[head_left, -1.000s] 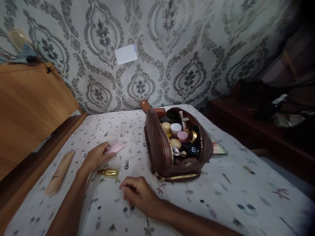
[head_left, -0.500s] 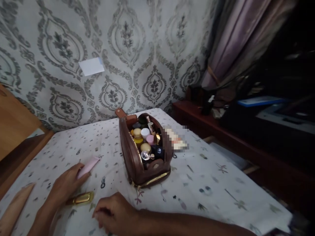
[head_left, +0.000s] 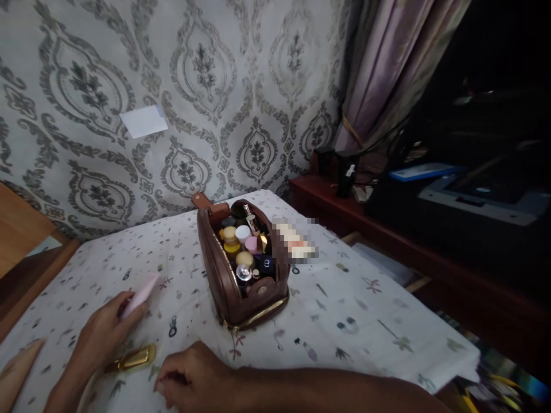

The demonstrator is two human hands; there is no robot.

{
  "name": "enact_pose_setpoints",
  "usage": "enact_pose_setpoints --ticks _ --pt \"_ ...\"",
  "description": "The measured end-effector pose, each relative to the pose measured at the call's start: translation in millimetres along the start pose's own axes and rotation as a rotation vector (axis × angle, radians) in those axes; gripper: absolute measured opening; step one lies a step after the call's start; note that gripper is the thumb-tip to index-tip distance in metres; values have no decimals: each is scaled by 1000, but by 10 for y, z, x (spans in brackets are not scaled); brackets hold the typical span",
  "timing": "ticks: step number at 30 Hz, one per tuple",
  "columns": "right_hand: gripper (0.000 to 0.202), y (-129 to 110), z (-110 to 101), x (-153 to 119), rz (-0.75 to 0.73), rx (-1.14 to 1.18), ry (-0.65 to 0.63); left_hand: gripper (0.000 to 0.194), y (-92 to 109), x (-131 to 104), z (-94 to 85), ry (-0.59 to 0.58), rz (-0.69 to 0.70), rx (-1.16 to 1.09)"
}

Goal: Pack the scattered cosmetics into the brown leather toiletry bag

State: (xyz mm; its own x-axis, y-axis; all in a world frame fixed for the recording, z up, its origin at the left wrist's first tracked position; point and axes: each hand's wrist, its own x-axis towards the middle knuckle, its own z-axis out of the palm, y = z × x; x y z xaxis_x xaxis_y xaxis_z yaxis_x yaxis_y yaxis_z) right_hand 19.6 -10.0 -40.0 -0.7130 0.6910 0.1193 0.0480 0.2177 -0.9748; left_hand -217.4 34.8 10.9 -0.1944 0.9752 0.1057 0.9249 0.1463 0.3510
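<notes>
My left hand (head_left: 100,330) is closed round a flat, pale pink tube (head_left: 140,295), whose far end sticks out past my fingers above the cloth. Beside that wrist lies a shiny gold cylindrical container (head_left: 133,359), partly behind the wrist. My right hand (head_left: 196,376) rests low in the middle with its fingers curled in, and nothing shows in them. Beyond it stands a brown leather cosmetic bag (head_left: 214,269), unzipped and packed with several jars, bottles and caps, among them a white lid (head_left: 243,234) and a clear round cap (head_left: 243,272).
A white patterned cloth (head_left: 344,355) covers the surface. To the right of the bag lies a blurred-out cream item (head_left: 297,241). A dark red wooden ledge (head_left: 318,198) and a black screen (head_left: 486,115) stand at the right, a wooden panel (head_left: 26,229) at the left.
The head view has turned slightly right, so everything sits further left in the picture. Both hands keep the same pose, and the pink tube remains in the left one.
</notes>
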Motion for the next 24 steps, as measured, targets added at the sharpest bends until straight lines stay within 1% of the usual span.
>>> enact_pose_setpoints --ticks 3,4,6,7,9,12,14,15,17,19,21,24 --pt "14 -38 -20 -12 44 67 -23 47 91 -29 -58 78 -26 -205" --pt "15 -48 -26 -16 62 95 -26 46 146 -54 -84 78 -35 -310" --pt "19 -57 -36 -20 71 125 -29 45 282 -123 -130 39 -84 -559" --pt "21 -56 -38 -19 57 120 -21 47 355 -163 -141 -11 -129 -687" --pt "24 -48 -42 -13 27 99 9 52 490 -244 -131 -63 -217 -915" --pt "39 -44 -52 2 53 153 29 58 649 -345 -52 -64 -316 -1149" --pt "49 -51 -60 13 79 257 18 58 733 -395 11 -87 -359 -1238" --pt "53 -54 -63 20 77 309 16 58 770 -416 39 -117 -368 -1269" --pt "60 -49 -61 37 60 396 21 55 836 -448 82 -179 -356 -1319" --pt "66 -25 -51 62 49 466 31 53 888 -465 109 -213 -345 -1360" --pt "70 12 -39 93 46 546 40 51 922 -466 121 -227 -342 -1394" --pt "69 58 -33 137 30 664 32 50 936 -454 123 -251 -313 -1448"
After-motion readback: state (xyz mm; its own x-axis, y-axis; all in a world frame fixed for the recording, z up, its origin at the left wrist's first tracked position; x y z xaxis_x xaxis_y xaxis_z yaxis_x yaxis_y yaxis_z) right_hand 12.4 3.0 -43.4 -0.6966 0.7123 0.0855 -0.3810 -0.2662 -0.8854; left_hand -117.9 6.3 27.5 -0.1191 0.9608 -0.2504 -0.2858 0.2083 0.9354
